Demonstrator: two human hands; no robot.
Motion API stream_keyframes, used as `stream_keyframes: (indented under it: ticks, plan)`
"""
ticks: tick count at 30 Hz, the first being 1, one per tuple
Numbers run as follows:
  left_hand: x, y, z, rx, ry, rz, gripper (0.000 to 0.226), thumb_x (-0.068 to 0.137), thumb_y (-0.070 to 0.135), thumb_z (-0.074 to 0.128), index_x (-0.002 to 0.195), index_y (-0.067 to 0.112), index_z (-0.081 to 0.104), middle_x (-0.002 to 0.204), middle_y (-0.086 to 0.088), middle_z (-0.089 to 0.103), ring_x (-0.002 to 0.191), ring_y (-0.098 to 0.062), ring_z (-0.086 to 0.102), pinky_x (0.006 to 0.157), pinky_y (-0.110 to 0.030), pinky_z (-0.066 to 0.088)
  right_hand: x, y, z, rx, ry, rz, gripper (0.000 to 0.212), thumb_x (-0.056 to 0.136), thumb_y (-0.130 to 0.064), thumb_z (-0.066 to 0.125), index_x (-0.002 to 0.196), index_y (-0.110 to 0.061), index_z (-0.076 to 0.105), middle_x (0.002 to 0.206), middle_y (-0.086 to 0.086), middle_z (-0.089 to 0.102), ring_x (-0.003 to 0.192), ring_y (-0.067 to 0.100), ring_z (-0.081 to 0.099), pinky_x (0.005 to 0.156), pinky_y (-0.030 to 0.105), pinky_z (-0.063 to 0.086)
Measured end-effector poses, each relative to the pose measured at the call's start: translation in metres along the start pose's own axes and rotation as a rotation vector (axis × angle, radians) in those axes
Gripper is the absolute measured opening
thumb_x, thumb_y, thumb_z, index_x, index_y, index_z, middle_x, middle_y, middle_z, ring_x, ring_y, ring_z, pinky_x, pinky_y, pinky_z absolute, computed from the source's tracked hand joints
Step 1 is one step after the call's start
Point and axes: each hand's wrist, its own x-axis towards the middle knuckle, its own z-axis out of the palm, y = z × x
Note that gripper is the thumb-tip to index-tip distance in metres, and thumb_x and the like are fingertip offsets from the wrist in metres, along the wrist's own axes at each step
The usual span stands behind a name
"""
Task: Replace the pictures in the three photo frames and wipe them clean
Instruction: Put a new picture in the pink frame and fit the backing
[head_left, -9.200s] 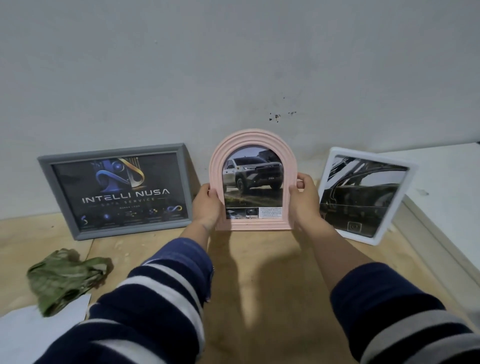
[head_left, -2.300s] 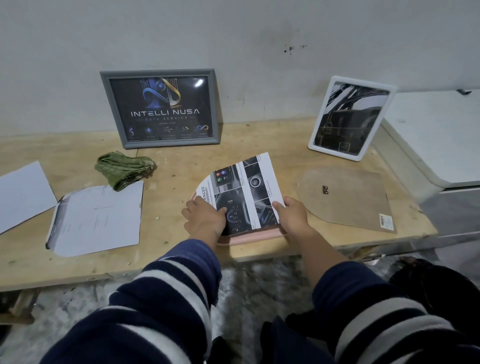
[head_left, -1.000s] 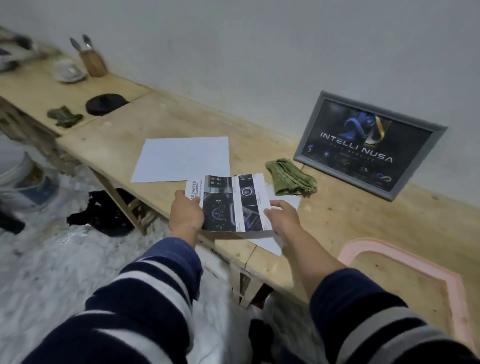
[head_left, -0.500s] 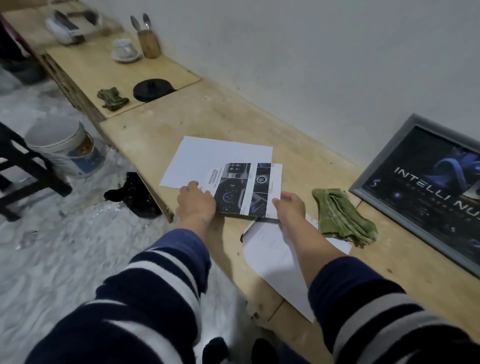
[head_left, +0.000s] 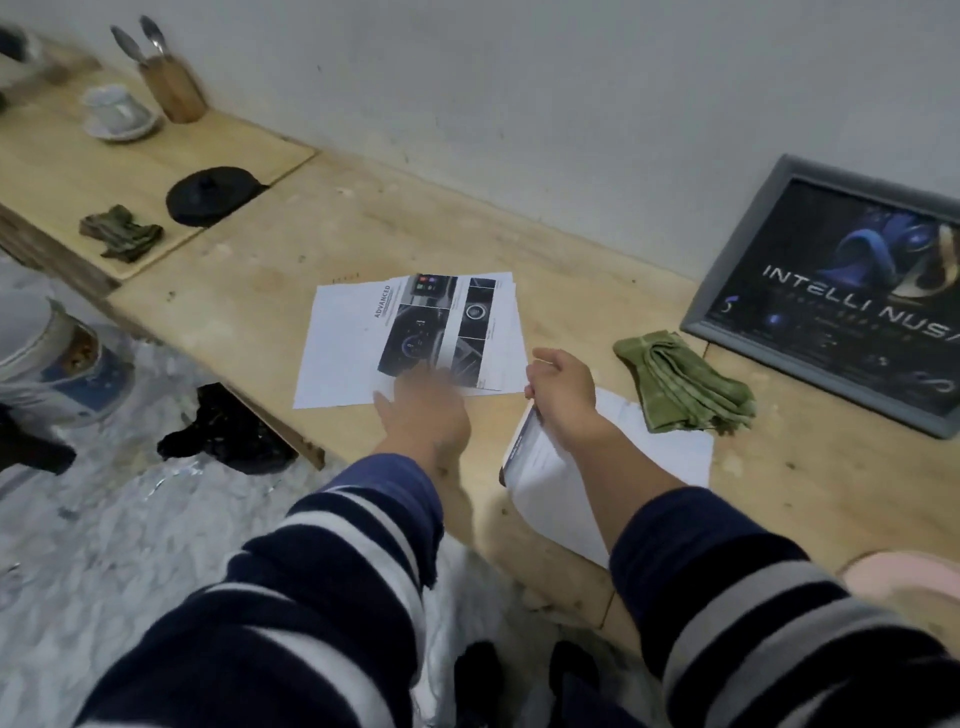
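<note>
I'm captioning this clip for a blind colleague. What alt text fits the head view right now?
A person's left hand hovers blurred over a printed picture lying on white paper, while the right hand grips another sheet at its edge. A green cloth and a grey photo frame sit to the right on the wooden bench.

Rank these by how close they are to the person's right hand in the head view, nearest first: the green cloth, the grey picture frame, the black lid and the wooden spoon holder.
From the right hand:
1. Green cloth, just to its right.
2. Grey picture frame, farther right, leaning on the wall.
3. Black lid, far left.
4. Wooden spoon holder, far left by the wall.
</note>
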Motion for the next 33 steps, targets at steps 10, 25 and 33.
stream_keyframes:
  ticks: [10,25,33]
  plan:
    - [-0.029,0.059,0.018,0.030,0.000,0.247,0.043,0.095,0.042,0.045,0.131,0.018,0.045,0.136,-0.007,0.035,0.128,-0.028,0.031,0.097,-0.042,0.036,-0.066,0.055,-0.092,-0.757,0.325,-0.043,0.039,0.088,-0.008,0.046,0.121,-0.024,0.060,0.126,0.001,0.053,0.120,0.024,0.044,0.097,0.035,0.039]
    - [-0.028,0.084,0.022,-0.471,-0.107,0.101,0.042,0.090,0.035,0.059,0.124,0.011,0.050,0.125,-0.010,0.055,0.114,-0.031,0.054,0.094,-0.038,0.045,-0.096,0.076,-0.124,-1.005,0.333,0.125,0.054,0.088,-0.050,0.053,0.137,-0.030,0.042,0.129,0.006,0.037,0.120,0.027,0.031,0.092,0.038,0.029]
    - [-0.048,0.084,0.008,-0.460,0.068,0.287,0.013,0.098,0.023,0.045,0.086,0.020,0.047,0.078,0.004,0.054,0.078,-0.025,0.052,0.065,-0.031,0.037,-0.098,0.082,-0.126,-0.953,0.327,0.089,0.060,0.089,-0.051,0.052,0.144,-0.033,0.035,0.131,0.005,0.034,0.121,0.026,0.031,0.094,0.038,0.030]
